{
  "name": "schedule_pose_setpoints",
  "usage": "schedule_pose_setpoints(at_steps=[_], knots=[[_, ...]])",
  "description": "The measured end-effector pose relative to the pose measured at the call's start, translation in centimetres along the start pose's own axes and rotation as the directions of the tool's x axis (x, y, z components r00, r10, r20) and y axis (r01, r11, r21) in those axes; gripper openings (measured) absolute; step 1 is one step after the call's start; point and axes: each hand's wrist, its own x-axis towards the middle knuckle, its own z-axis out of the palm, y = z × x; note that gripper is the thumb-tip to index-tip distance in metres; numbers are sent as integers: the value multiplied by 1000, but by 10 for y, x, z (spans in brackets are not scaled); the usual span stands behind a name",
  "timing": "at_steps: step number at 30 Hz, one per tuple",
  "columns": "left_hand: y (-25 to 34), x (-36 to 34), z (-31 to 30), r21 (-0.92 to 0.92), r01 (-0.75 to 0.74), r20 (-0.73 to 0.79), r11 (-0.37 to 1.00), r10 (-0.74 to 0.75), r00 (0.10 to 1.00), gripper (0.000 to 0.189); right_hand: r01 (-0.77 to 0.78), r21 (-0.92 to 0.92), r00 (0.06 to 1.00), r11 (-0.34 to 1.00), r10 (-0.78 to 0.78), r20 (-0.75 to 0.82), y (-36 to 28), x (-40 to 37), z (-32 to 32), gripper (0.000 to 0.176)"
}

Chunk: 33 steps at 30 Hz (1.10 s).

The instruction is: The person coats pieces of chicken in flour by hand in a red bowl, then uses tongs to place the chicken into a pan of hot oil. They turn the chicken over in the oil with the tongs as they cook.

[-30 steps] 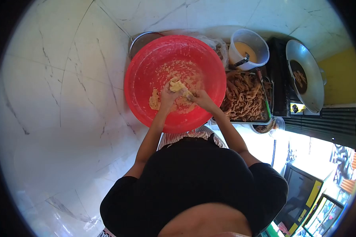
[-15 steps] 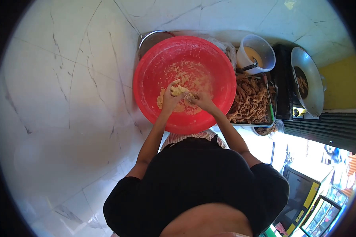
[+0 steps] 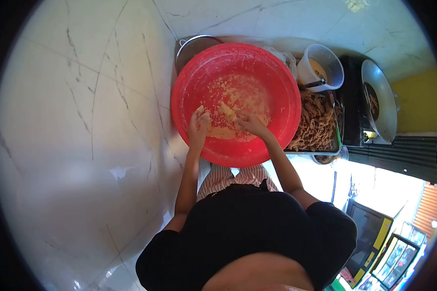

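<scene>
A large red basin (image 3: 194,87) holds pale yellow, floury crumbs (image 3: 221,132), spread over its floor. Over the basin's left part is my left hand (image 3: 199,123), its fingers apart and dusted with flour, with nothing held in it. My right hand (image 3: 247,124) is over the middle, fingers spread beside a yellowish battered piece (image 3: 227,111). That piece lies between the two hands, next to my right fingertips; whether they touch it is unclear.
Right of the basin, a tray is heaped with brown fried strips (image 3: 311,123) beside green-handled tongs (image 3: 337,131). Behind it stands a white bucket (image 3: 331,72) of yellowish liquid. Farther right is a metal wok (image 3: 386,111). A tiled wall (image 3: 82,145) rises at left.
My hands have moved apart, my left one going left and opening away from the yellowish piece. The view has shifted slightly, so the basin appears farther right.
</scene>
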Motion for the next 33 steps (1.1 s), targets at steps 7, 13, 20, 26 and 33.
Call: schedule_pose_setpoints(at_steps=[7,13,20,26,33], knots=[[-15,-13,-7,267,31,350,963,-127,928,36,-92,-359,994,929,61,-95,1,-18,-26,29],[-30,-13,17,225,-56,259,973,-4,966,38,319,-761,820,564,-567,-76,1,-60,-32,22],[-43,-3,75,332,-9,394,943,-130,910,41,294,-295,700,909,-415,-581,-8,-133,-127,25],[-3,-37,219,252,-201,497,947,51,866,54,54,-215,517,975,-211,-829,81,-200,-241,29],[-17,-52,309,690,-500,273,522,452,849,67,-281,-396,484,874,-228,-845,190,-188,-305,34]])
